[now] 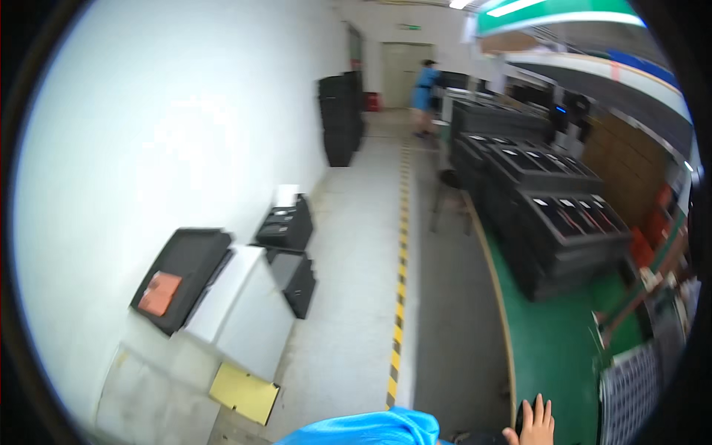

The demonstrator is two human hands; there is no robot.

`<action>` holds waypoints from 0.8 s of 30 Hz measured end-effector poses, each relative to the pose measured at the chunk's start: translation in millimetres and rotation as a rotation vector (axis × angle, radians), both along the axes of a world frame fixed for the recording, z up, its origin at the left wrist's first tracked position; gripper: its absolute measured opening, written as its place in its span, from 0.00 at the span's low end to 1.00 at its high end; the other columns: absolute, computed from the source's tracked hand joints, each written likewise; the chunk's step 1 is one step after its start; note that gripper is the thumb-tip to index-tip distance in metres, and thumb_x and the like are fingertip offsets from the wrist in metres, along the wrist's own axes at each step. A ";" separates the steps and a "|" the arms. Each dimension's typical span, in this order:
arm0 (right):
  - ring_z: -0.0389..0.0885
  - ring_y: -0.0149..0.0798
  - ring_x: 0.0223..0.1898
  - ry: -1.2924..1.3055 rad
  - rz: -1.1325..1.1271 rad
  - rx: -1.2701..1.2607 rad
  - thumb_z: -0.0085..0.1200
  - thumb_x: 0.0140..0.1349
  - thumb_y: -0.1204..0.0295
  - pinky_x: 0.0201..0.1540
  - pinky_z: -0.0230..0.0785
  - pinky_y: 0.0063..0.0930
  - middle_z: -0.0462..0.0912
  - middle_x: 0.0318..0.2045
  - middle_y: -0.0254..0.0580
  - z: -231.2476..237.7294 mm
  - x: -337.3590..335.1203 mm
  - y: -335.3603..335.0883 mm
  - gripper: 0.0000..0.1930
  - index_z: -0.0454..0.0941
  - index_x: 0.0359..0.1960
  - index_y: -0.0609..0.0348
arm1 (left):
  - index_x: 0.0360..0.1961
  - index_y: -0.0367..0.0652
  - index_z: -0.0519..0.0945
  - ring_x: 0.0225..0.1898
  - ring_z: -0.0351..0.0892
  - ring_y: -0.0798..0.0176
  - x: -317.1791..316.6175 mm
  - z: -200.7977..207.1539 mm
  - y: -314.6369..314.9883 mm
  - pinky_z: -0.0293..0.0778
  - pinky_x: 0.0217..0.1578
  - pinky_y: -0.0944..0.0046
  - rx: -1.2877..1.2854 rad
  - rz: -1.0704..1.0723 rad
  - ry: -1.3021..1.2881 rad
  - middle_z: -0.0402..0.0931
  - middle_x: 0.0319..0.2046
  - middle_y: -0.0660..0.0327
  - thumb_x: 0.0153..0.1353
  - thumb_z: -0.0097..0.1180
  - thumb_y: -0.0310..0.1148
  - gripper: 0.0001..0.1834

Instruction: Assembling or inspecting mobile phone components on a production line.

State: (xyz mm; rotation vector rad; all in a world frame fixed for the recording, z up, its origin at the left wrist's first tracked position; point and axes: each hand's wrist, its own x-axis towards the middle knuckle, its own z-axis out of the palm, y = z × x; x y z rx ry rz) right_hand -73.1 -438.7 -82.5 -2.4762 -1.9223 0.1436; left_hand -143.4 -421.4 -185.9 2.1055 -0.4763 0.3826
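My right hand (535, 426) comes in at the lower edge, over the near end of a green-topped workbench (545, 348). Its fingers are apart and stretched forward, with the thumb toward the bench's left edge. A small dark thing, too blurred to name, shows between the thumb and the fingers. I cannot tell whether the hand touches it. Only a blue sleeve or garment (363, 428) of mine shows at the bottom middle; my left hand is out of view.
Stacked black trays (564, 248) holding dark parts fill the bench's far part. A grid-patterned panel (630, 393) lies at right. Yellow-black floor tape (401, 297) runs along the aisle. A white cabinet (248, 311) and black bins (293, 282) line the left wall. A person in blue (425, 89) stands far ahead.
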 end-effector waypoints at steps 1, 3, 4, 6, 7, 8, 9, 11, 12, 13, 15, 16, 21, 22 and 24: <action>0.51 0.68 0.72 -0.055 0.050 -0.052 0.55 0.66 0.54 0.68 0.54 0.63 0.51 0.74 0.59 -7.5 -6.4 18.4 0.38 0.57 0.73 0.59 | 0.50 0.47 0.75 0.44 0.80 0.51 -34.6 -14.6 34.5 0.74 0.46 0.52 -0.047 0.146 0.091 0.80 0.42 0.52 0.59 0.57 0.42 0.19; 0.47 0.66 0.74 -0.126 0.162 -0.067 0.60 0.61 0.54 0.67 0.53 0.68 0.47 0.76 0.56 -17.9 -8.4 45.9 0.44 0.52 0.75 0.50 | 0.51 0.47 0.75 0.44 0.80 0.51 -119.2 -43.1 76.8 0.75 0.47 0.52 -0.194 0.423 0.264 0.80 0.43 0.52 0.60 0.56 0.43 0.20; 0.48 0.66 0.74 -0.156 0.198 -0.068 0.62 0.60 0.56 0.66 0.54 0.68 0.47 0.76 0.56 -18.4 -12.9 59.1 0.45 0.52 0.75 0.50 | 0.52 0.47 0.74 0.44 0.80 0.51 -170.0 -60.3 84.4 0.75 0.47 0.52 -0.285 0.581 0.359 0.80 0.43 0.52 0.60 0.56 0.43 0.20; 0.49 0.65 0.74 -0.215 0.223 -0.020 0.67 0.56 0.59 0.65 0.56 0.69 0.49 0.75 0.56 -26.7 -18.4 76.1 0.48 0.52 0.75 0.48 | 0.54 0.47 0.74 0.44 0.81 0.51 -276.9 -91.3 68.8 0.75 0.47 0.52 -0.509 0.878 0.513 0.80 0.44 0.52 0.61 0.55 0.43 0.21; 0.50 0.65 0.74 -0.251 0.225 0.015 0.65 0.56 0.65 0.64 0.56 0.69 0.50 0.75 0.56 -29.3 -21.0 84.5 0.43 0.57 0.74 0.49 | 0.54 0.47 0.74 0.44 0.81 0.51 -328.2 -105.2 46.8 0.75 0.47 0.52 -0.645 1.027 0.573 0.80 0.44 0.52 0.61 0.55 0.43 0.22; 0.50 0.65 0.74 -0.289 0.227 0.047 0.63 0.54 0.68 0.64 0.56 0.69 0.50 0.75 0.56 -35.1 -19.5 89.7 0.41 0.60 0.72 0.50 | 0.55 0.48 0.74 0.44 0.81 0.51 -380.1 -122.7 18.0 0.75 0.47 0.52 -0.792 1.166 0.610 0.80 0.44 0.52 0.62 0.55 0.43 0.22; 0.51 0.65 0.73 -0.329 0.223 0.078 0.61 0.53 0.71 0.64 0.56 0.69 0.51 0.75 0.55 -43.4 -14.8 92.3 0.39 0.63 0.70 0.50 | 0.56 0.48 0.73 0.44 0.81 0.51 -425.9 -136.3 -16.1 0.75 0.47 0.52 -0.945 1.296 0.631 0.80 0.44 0.52 0.62 0.55 0.43 0.22; 0.51 0.65 0.73 -0.261 0.218 0.155 0.57 0.53 0.74 0.64 0.56 0.70 0.51 0.75 0.54 -59.3 -4.7 91.1 0.32 0.71 0.63 0.52 | 0.57 0.48 0.73 0.43 0.81 0.51 -505.4 -166.0 -105.2 0.76 0.47 0.52 -1.270 1.541 0.597 0.80 0.45 0.52 0.63 0.54 0.43 0.23; 0.50 0.65 0.74 -0.278 0.226 0.170 0.56 0.54 0.74 0.64 0.55 0.71 0.50 0.75 0.54 -67.3 3.1 86.4 0.29 0.73 0.61 0.52 | 0.58 0.48 0.73 0.43 0.81 0.52 -535.6 -178.4 -157.8 0.76 0.47 0.52 -1.429 1.659 0.534 0.80 0.45 0.52 0.63 0.54 0.43 0.24; 0.50 0.65 0.74 -0.295 0.222 0.183 0.55 0.55 0.74 0.64 0.55 0.71 0.50 0.76 0.53 -72.5 5.3 83.4 0.26 0.75 0.58 0.52 | 0.59 0.48 0.73 0.43 0.81 0.52 -562.7 -190.2 -209.7 0.76 0.47 0.52 -1.582 1.766 0.421 0.80 0.46 0.52 0.63 0.54 0.43 0.24; 0.50 0.65 0.74 -0.294 0.245 0.211 0.54 0.56 0.75 0.64 0.54 0.71 0.49 0.76 0.53 -75.5 3.6 80.7 0.21 0.78 0.53 0.53 | 0.60 0.48 0.72 0.43 0.81 0.52 -599.3 -211.8 -308.7 0.76 0.48 0.52 -1.829 1.924 0.056 0.80 0.46 0.52 0.64 0.53 0.44 0.25; 0.50 0.65 0.74 -0.297 0.246 0.206 0.54 0.56 0.75 0.64 0.54 0.71 0.49 0.76 0.53 -78.7 6.1 78.7 0.20 0.78 0.52 0.53 | 0.61 0.48 0.72 0.43 0.81 0.52 -613.3 -223.6 -349.3 0.76 0.48 0.52 -1.885 1.979 -0.168 0.80 0.46 0.52 0.64 0.53 0.44 0.25; 0.51 0.63 0.74 -0.294 0.239 0.100 0.52 0.59 0.74 0.64 0.56 0.67 0.49 0.76 0.52 -52.0 -13.9 82.5 0.16 0.78 0.49 0.53 | 0.53 0.49 0.73 0.42 0.81 0.53 -693.3 -261.8 -369.0 0.76 0.46 0.52 -1.473 1.814 -1.158 0.80 0.43 0.55 0.63 0.53 0.44 0.20; 0.52 0.63 0.73 -0.318 0.223 0.088 0.51 0.60 0.74 0.64 0.57 0.65 0.50 0.76 0.52 -49.7 -16.8 83.2 0.15 0.79 0.49 0.52 | 0.42 0.50 0.75 0.40 0.80 0.55 -691.5 -216.1 -299.2 0.75 0.43 0.52 -1.413 1.726 -1.247 0.79 0.38 0.58 0.61 0.54 0.43 0.13; 0.53 0.62 0.73 -0.298 0.241 0.095 0.50 0.61 0.73 0.65 0.58 0.62 0.50 0.76 0.52 -50.7 -10.0 85.4 0.15 0.79 0.49 0.51 | 0.21 0.51 0.80 0.38 0.78 0.57 -699.7 -131.8 -215.2 0.74 0.39 0.51 -1.262 1.571 -1.347 0.79 0.28 0.64 0.55 0.55 0.42 0.11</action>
